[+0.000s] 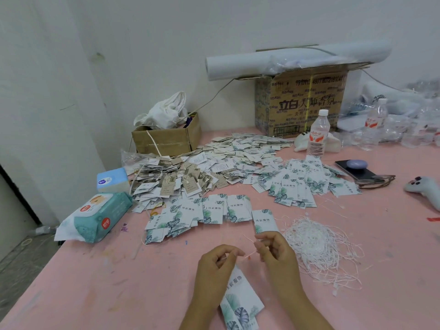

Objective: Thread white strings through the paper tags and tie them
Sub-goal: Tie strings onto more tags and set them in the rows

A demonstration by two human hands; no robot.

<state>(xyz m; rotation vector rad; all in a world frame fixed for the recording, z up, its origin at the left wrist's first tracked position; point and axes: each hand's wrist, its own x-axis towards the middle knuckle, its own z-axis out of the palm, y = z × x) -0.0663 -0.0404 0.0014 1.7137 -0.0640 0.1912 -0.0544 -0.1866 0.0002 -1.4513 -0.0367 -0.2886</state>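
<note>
The left hand [215, 260] and right hand [273, 251] pinch one white string [250, 254] between them, with the tags [240, 302] dangling at 6 o'clock. This is probably the knotting step, and tightening comes next.

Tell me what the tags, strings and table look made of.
Tags: thin card, matte white with printed leaves; flat, crisp edges. Strings: probably cotton or nylon cord; limp, tangled. The left hand and right hand pinch one string. Table: hard pink top, perhaps painted; scuffed, paint-flecked.

String pile [316, 246] blocks the right, tag rows [209, 210] ahead; pink table [119, 282] leftward passable
</note>
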